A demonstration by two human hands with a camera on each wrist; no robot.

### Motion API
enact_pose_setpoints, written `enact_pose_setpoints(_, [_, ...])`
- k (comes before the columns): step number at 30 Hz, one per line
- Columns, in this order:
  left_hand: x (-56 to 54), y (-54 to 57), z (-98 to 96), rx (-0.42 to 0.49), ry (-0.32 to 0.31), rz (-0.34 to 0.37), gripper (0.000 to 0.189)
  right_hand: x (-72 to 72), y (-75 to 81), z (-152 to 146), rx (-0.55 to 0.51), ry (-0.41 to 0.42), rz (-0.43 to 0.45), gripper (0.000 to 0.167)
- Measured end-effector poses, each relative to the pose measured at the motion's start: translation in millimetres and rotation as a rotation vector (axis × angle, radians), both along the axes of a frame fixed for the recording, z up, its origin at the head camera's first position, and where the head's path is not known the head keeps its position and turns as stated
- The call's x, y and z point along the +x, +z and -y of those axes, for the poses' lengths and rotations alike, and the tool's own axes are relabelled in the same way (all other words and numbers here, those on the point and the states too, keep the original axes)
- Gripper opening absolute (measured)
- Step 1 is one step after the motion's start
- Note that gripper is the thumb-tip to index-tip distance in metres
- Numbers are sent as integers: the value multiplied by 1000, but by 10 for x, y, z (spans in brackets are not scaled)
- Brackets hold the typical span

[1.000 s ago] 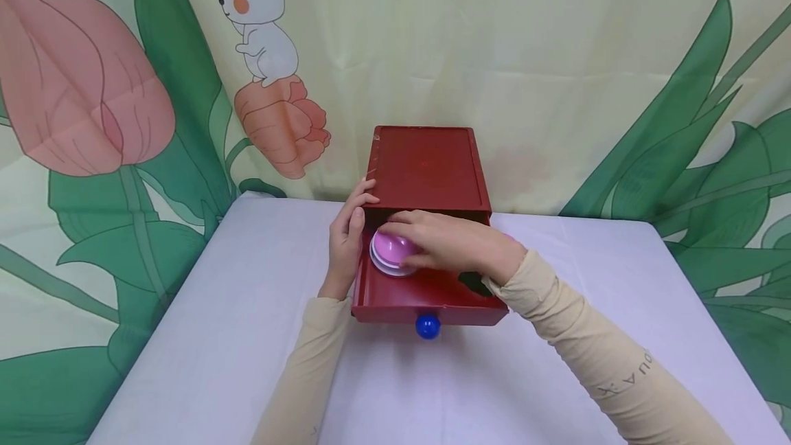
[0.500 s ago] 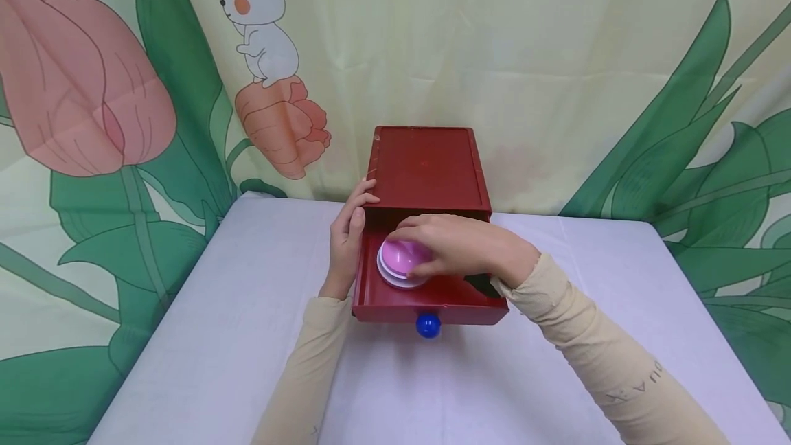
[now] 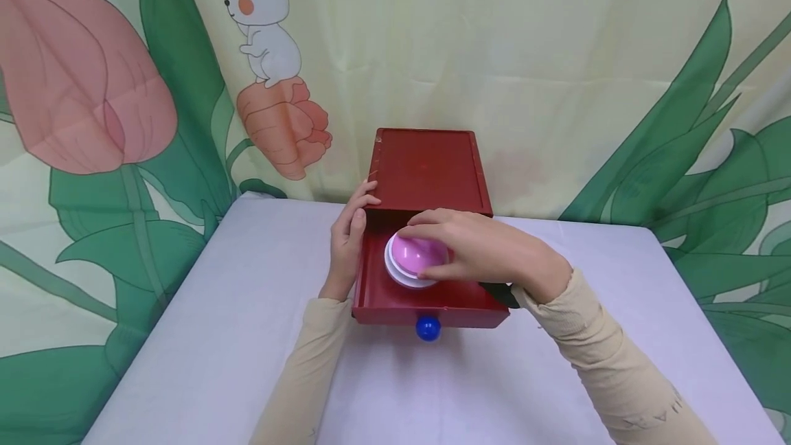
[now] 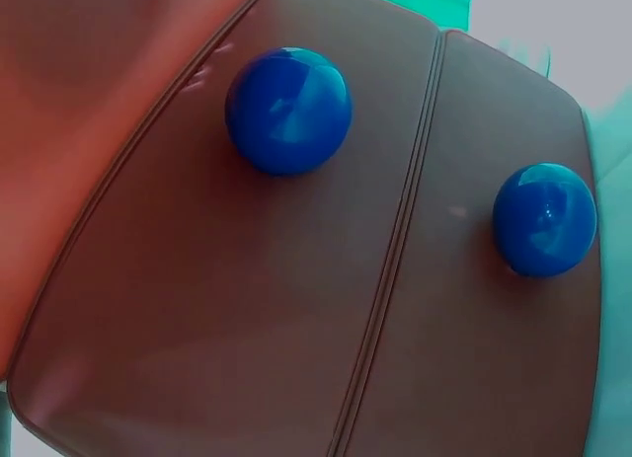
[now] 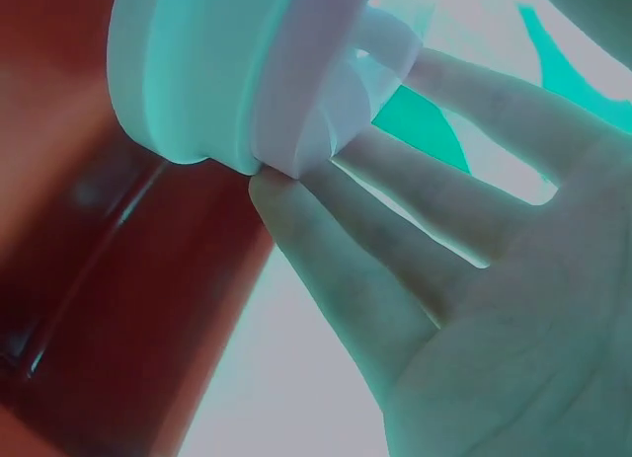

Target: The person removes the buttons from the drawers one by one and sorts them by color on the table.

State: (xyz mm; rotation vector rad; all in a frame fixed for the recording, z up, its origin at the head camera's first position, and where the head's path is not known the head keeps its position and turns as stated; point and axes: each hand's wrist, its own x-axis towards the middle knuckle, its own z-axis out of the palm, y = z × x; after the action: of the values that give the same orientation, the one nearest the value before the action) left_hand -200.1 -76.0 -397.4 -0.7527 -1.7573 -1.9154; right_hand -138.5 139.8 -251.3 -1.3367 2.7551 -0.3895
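Note:
A round white container with a shiny pink top [image 3: 419,254] is over the pulled-out red drawer [image 3: 395,316]. My right hand [image 3: 476,246] pinches it from the right, thumb on the near side and fingers on the far side. In the right wrist view, fingertips meet the rim of the pale stepped container [image 5: 212,77], and the palm [image 5: 523,348] stays off it. My left hand [image 3: 347,242] lies along the left side of the red drawer cabinet [image 3: 426,170], its fingers reaching the top edge.
A blue knob [image 3: 428,328] sticks out from the drawer front. Two blue knobs appear on dark panels in the left wrist view, an upper-left knob [image 4: 288,112] and a right knob [image 4: 545,220]. The white tablecloth [image 3: 259,307] meets a printed curtain [image 3: 556,88] behind.
My right hand has moved to the right, carrying the pink-topped container from the drawer's left side toward its middle. The left hand stays against the cabinet.

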Motion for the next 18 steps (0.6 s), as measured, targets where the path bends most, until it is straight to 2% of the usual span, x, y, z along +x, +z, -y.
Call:
enact_pose_setpoints(7, [7,5,-15,-25,19,-11,32,51,15,-119,-72,-2,-66,55])
enact_pose_setpoints(11, [15,11,-16,-9,18,-22,32,75,11,-179,-126,13,-94,56])
enact_pose_setpoints(18, [32,32,-15,4,9,-29,31,144,33,-302,-187,7,-95,62])
